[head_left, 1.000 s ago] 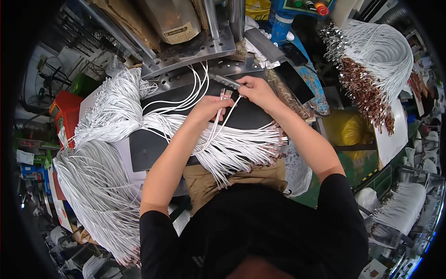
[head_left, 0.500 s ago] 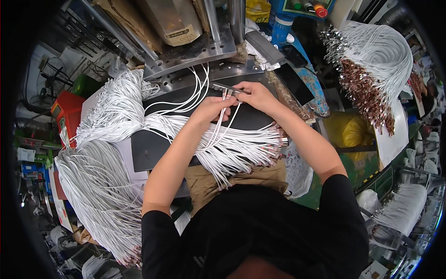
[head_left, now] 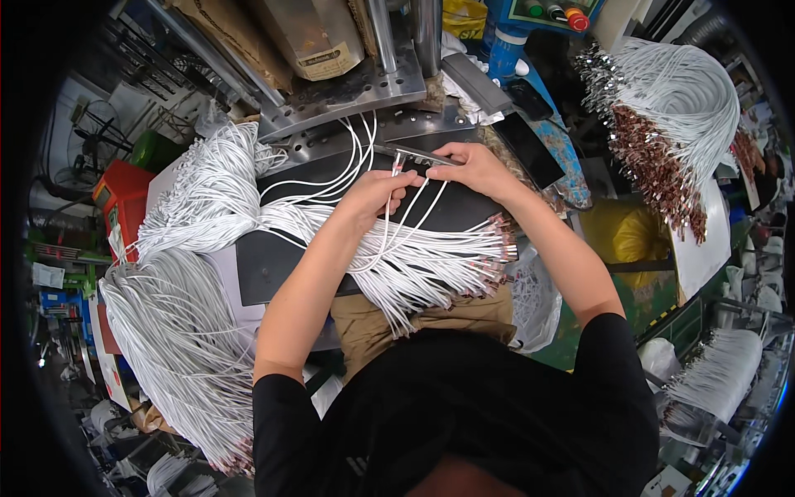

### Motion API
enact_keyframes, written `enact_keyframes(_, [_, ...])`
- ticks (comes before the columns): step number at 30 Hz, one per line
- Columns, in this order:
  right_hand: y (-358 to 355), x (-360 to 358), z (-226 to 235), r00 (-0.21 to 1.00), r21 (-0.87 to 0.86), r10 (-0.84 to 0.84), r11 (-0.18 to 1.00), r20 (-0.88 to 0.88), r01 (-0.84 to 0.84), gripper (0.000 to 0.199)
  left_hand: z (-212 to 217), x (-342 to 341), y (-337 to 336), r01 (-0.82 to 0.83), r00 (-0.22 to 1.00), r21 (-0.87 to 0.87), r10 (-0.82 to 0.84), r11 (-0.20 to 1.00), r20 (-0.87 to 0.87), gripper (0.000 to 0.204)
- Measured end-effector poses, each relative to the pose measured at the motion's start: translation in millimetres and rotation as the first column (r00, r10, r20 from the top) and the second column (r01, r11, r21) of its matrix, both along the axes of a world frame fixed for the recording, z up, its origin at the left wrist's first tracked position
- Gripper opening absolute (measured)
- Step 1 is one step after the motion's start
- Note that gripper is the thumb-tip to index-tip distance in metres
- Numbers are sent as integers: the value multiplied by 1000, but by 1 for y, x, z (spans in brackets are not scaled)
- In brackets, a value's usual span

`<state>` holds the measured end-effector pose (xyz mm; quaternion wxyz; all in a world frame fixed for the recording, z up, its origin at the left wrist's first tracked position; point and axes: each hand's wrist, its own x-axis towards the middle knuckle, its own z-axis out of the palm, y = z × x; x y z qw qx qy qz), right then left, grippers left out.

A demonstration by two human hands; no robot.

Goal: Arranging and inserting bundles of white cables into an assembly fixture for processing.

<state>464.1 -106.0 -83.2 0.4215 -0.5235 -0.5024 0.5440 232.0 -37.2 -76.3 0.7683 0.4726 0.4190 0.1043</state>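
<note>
Your left hand (head_left: 374, 192) and right hand (head_left: 470, 168) close together, pinching white cables (head_left: 414, 195), connector tips hidden by your fingers, cable bundle (head_left: 431, 257) below.

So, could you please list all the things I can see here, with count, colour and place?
Loose cables: many, white, fanned over the dark mat before the person.
Dark mat: one, black, on the bench.
Cable bundle: one big, white, hanging at the left.
Cable bundle with metal ends: one, white, upper right.
Metal plate: one, grey, perforated, top centre.
Red box: one, far left.
Yellow bag: one, right.
Left hand: pinching cable ends.
Right hand: holding a thin metal strip.
</note>
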Motion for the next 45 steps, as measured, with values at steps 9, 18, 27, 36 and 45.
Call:
enact_keyframes(9, [2, 0, -2, 996, 26, -69, 997, 65, 67, 41, -1, -1, -8, -162, 987, 13, 162, 987, 5, 23])
enact_keyframes(18, [1, 2, -3, 996, 1, 20, 1000, 87, -20, 38, 12, 3, -2, -1, 999, -22, 0, 1000, -38, 24])
enact_keyframes(27, [1, -2, 0, 991, 36, -18, 999, 135, 13, 36, 8, 6, -9, -33, 997, 47, 36, 998, -61, 24])
enact_keyframes(36, [4, 5, -6, 990, 8, 52, 999, 130, -54, 37, 9, 12, -16, -204, 974, 199, 219, 959, -56, 27])
enact_keyframes(45, [4, 1, -2, 988, -31, 21, 999, 155, -17, 37, -6, -18, 1, 62, 980, 291, -4, 955, -197, 32])
